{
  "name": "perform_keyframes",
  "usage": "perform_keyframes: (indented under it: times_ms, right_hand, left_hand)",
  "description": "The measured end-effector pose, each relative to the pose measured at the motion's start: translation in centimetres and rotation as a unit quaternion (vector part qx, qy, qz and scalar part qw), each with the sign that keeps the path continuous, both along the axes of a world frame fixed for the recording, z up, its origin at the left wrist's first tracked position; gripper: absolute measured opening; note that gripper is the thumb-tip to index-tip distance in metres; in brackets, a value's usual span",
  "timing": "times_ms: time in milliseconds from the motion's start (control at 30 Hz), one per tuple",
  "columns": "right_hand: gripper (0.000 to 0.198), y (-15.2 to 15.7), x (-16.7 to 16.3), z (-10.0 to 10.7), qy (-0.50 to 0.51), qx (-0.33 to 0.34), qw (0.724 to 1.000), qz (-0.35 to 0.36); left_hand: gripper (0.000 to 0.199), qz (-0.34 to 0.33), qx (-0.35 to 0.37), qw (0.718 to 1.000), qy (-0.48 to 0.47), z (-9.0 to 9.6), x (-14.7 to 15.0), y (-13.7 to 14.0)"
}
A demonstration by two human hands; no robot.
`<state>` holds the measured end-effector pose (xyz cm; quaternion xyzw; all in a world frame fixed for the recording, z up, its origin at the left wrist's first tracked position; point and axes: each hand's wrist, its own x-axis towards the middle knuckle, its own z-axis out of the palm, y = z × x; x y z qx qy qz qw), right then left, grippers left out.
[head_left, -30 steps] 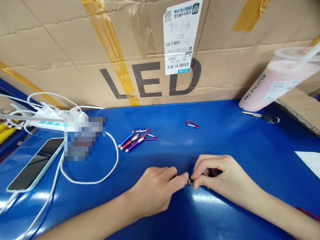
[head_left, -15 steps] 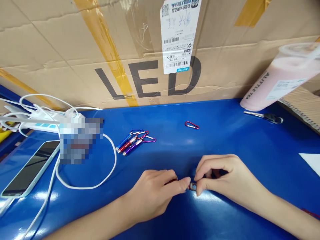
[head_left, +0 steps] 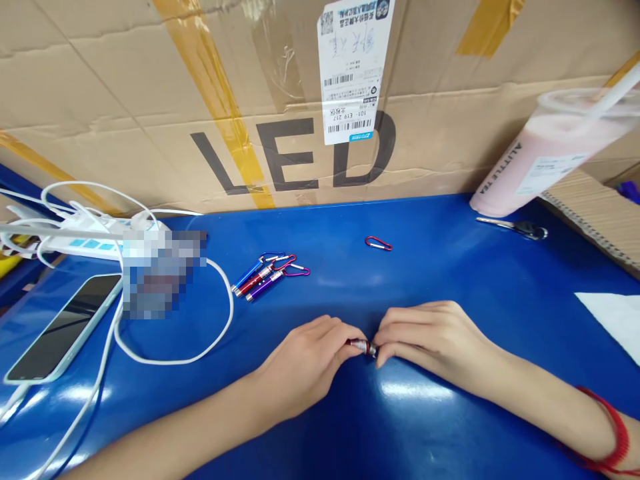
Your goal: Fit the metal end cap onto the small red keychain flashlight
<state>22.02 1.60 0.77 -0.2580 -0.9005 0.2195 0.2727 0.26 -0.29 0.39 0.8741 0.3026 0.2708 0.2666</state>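
Observation:
My left hand [head_left: 313,357] is closed around a red mini flashlight [head_left: 361,346], most of whose body is hidden by the fingers. Opposite it, my right hand [head_left: 433,337] pinches at the flashlight's silver end with thumb and fingertips; whether that end is a separate piece is too small to tell. Both hands are just above the blue table [head_left: 320,427]. To the left lie a blue mini flashlight [head_left: 249,274], another red one [head_left: 255,280] and a purple one [head_left: 265,285], each with a carabiner clip. A loose red carabiner [head_left: 379,244] rests beyond the hands.
A large cardboard box [head_left: 165,160] walls off the back. At right are a pink drink cup [head_left: 535,157], a key [head_left: 515,227] and white paper [head_left: 613,320]. On the left, a phone [head_left: 65,327] lies near a power strip [head_left: 95,237] and looping white cables [head_left: 232,310].
Both hands have shifted slightly left and away from me. The gap between them has narrowed, and more of the held flashlight's silver end shows. My right wrist's red bracelet has come into view.

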Motion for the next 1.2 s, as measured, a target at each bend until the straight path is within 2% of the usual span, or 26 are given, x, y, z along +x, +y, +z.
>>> perform_keyframes:
  times_ms: [333,500,733,933,1033,1100,1133,1167,1200]
  right_hand:
    - [0.014,-0.2,0.3,-0.1,0.000,0.056,0.998,0.000]
    - [0.027,-0.2,0.4,-0.4,-0.070,0.128,0.989,0.009]
    - [0.035,-0.4,-0.1,-0.4,-0.105,0.196,0.975,-0.003]
    - [0.032,-0.2,-0.5,0.4,-0.083,0.192,0.978,0.008]
    - [0.028,-0.8,-1.1,1.0,-0.052,0.156,0.986,0.008]
    - [0.024,-1.5,-1.7,1.5,-0.006,0.078,0.997,-0.026]
    - [0.025,-1.9,-2.0,1.7,0.018,0.006,0.999,-0.046]
    - [0.029,-2.3,-2.3,1.9,0.022,-0.100,0.992,-0.067]
    - [0.032,-2.6,-2.5,2.1,0.021,-0.204,0.976,-0.071]
  left_hand:
    - [0.018,-0.016,-0.029,0.999,0.021,0.5,-0.2,0.1]
    - [0.021,-0.012,0.012,0.999,0.028,0.1,0.0,-0.1]
    - [0.016,-0.005,0.074,0.996,-0.045,-0.3,0.1,-0.3]
    - [0.017,-0.009,0.090,0.994,-0.063,-0.3,0.0,-0.4]
    - [0.016,-0.011,0.107,0.991,-0.077,-0.4,-0.1,-0.4]
    - [0.015,0.001,0.127,0.988,-0.090,-0.5,-0.2,-0.4]
    - [0.015,0.008,0.142,0.985,-0.097,-0.5,-0.2,-0.4]
    - [0.015,0.014,0.157,0.982,-0.100,-0.5,-0.3,-0.5]
    - [0.016,0.017,0.172,0.980,-0.100,-0.5,-0.3,-0.4]
